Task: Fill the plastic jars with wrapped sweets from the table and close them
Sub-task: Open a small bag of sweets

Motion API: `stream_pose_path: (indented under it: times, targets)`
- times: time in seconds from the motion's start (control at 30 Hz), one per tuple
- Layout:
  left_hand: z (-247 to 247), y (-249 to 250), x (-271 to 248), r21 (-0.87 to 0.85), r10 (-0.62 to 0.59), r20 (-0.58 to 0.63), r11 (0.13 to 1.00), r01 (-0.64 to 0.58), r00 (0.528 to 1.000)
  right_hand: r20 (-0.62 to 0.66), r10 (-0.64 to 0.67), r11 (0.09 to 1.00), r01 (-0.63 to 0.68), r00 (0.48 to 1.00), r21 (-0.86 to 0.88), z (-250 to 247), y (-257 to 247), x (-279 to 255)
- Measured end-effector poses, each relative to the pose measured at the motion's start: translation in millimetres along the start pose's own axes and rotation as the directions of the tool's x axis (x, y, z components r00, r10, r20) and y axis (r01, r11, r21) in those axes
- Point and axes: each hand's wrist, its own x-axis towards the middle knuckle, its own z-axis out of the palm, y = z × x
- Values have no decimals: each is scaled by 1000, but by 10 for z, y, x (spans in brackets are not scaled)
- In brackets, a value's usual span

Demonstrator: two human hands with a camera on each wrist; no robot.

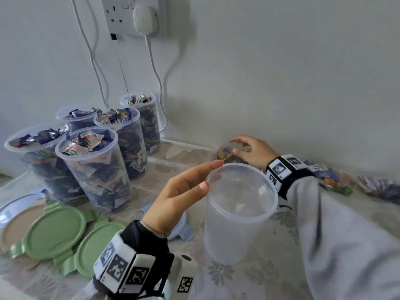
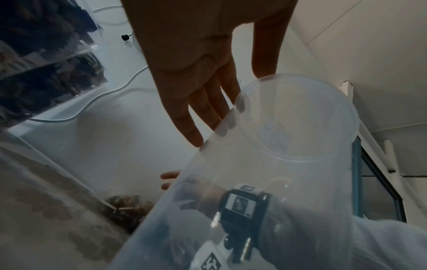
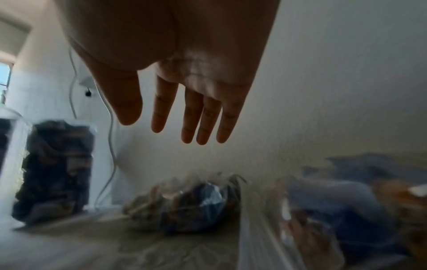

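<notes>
An empty clear plastic jar [image 1: 238, 213] [image 2: 289, 164] stands upright on the table in front of me. My left hand [image 1: 208, 174] [image 2: 233, 107] lies against its upper left side with straight fingers, thumb at the rim. Beyond the jar, by the wall, my right hand [image 1: 238, 146] [image 3: 159, 127] hovers with spread fingers just above a clear bag of wrapped sweets [image 1: 223, 154] [image 3: 184, 206] and holds nothing. Several open jars full of sweets [image 1: 93, 169] stand at the back left.
Two green lids [image 1: 56, 232], a beige lid [image 1: 13, 226] and a pale blue lid [image 1: 184, 230] lie at the front left. More bags of sweets [image 1: 331, 180] [image 3: 335, 210] lie along the wall on the right. Charger cables [image 1: 155, 68] hang from a wall socket [image 1: 134, 16].
</notes>
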Motion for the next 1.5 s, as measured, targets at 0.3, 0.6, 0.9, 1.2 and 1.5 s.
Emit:
stream_pose_path:
  times: [0.3, 0.6, 0.9, 1.2, 1.5]
  targets:
    - [-26, -10, 35, -46, 22, 21, 999, -21, 1000, 247, 83, 922, 20, 966, -388, 251, 121, 526]
    - [4, 17, 32, -33, 42, 17, 999, -42, 999, 224, 70, 942, 10, 972, -337, 93, 0, 297]
    - [138, 154, -55, 215, 161, -117, 967, -133, 980, 138, 197, 978, -183, 971, -104, -506, -189, -726]
    - [791, 344, -420, 669, 552, 179, 539, -512, 815, 257, 272, 961, -247, 927, -129, -648, -330, -2124]
    - [1229, -142, -547, 541, -293, 234, 832, 127, 927, 255, 172, 965, -214, 951, 148, -323, -498, -3021]
